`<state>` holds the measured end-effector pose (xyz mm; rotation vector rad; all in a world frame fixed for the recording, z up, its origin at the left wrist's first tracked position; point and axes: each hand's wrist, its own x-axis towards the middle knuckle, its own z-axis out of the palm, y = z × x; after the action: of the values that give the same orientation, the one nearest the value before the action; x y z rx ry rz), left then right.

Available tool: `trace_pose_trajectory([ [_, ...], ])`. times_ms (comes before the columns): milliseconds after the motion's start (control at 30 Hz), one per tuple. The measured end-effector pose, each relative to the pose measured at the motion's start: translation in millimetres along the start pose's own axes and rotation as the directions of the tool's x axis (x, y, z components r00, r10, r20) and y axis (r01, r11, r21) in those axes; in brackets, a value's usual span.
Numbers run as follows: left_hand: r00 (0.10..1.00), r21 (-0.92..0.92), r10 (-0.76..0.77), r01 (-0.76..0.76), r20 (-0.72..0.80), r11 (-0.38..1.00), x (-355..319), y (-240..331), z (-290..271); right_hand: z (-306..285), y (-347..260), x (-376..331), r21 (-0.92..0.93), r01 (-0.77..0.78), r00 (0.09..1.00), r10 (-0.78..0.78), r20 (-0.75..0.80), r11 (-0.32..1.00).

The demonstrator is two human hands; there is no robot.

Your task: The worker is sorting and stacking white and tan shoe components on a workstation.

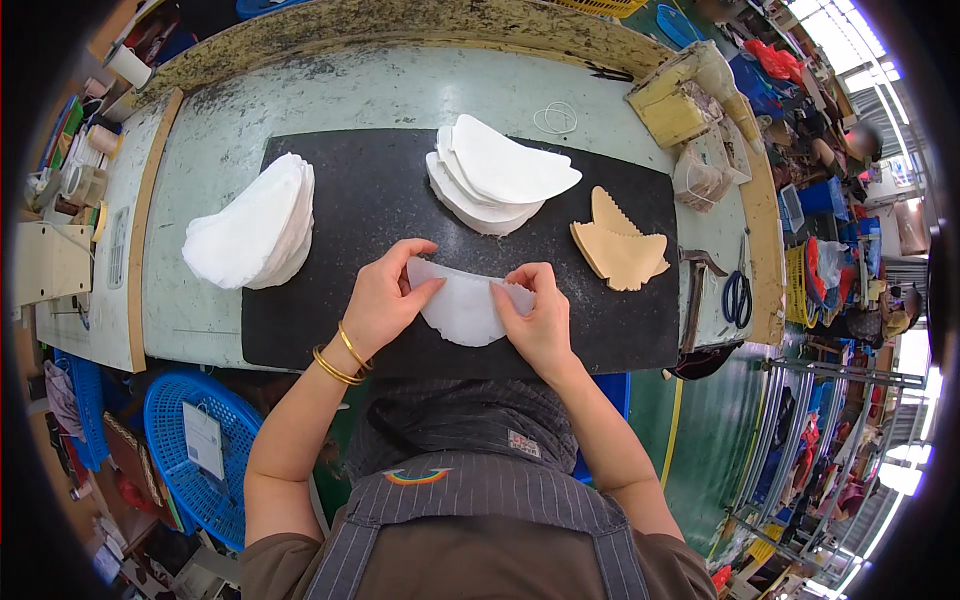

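Note:
A thin, translucent white curved piece (462, 312) is held over the near part of a black mat (350, 185). My left hand (388, 290) pinches its left end between thumb and fingers, and my right hand (538, 322) grips the right end the same way. Beyond my hands lies a fanned stack of white curved pieces (510, 165). A taller, neater white stack (250, 225) stands at the mat's left edge. To the right, several tan pieces with zigzag edges (622, 250) overlap in a small pile.
Blue-handled scissors (737, 298) lie at the table's right end, beside a dark metal tool (695, 285). A worn yellow block (685, 110) and a loop of white string (555, 118) are at the far right. A blue basket (195, 450) stands below the table's left side.

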<state>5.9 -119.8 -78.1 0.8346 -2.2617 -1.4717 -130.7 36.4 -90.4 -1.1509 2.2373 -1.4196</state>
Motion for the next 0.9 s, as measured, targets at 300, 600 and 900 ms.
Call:
trace_pose_trajectory([
  [300, 0.947, 0.627, 0.307, -0.297, 0.097, 0.72, -5, 13, 22, 0, 8, -4, -0.111, 0.098, 0.994, -0.102, -0.032, 0.989],
  [600, 0.813, 0.575, 0.364, -0.58, 0.455, 0.577, -49, 20, 30, -34, 2, 5, -0.691, 0.124, 0.948, -0.292, -0.131, 0.712],
  [900, 0.702, 0.754, 0.671, -0.301, -0.239, 0.584, -56, 51, -95, -13, -18, 91, -0.608, 0.493, 0.859, -0.461, 0.224, 0.623],
])
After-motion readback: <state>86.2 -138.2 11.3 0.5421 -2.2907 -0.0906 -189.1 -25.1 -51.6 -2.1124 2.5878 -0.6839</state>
